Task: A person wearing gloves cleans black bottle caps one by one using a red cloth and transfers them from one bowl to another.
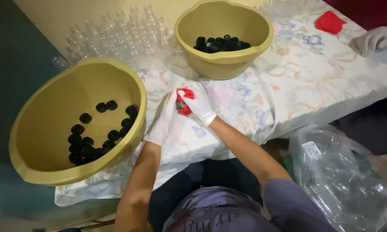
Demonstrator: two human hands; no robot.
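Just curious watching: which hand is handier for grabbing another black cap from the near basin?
Probably the left hand: it is beside the near basin of black caps; the right hand grips the red cloth.

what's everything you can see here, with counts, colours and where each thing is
basins: two, olive yellow; near basin at the left table edge, far basin at the table's top middle
caps: many, black; a loose batch in the near basin, a heap in the far basin
bottles: many, clear, standing along the wall behind the basins
tablecloth: one, white with pastel flowers, over the table
red cloth: one, far right on the table
plastic bag: one, clear, crumpled, lower right beside the table
other person's hand: one, white glove, right table edge
red rag: one, held between both hands
left hand: white glove, touching the rag
right hand: white glove, grip closed on the rag
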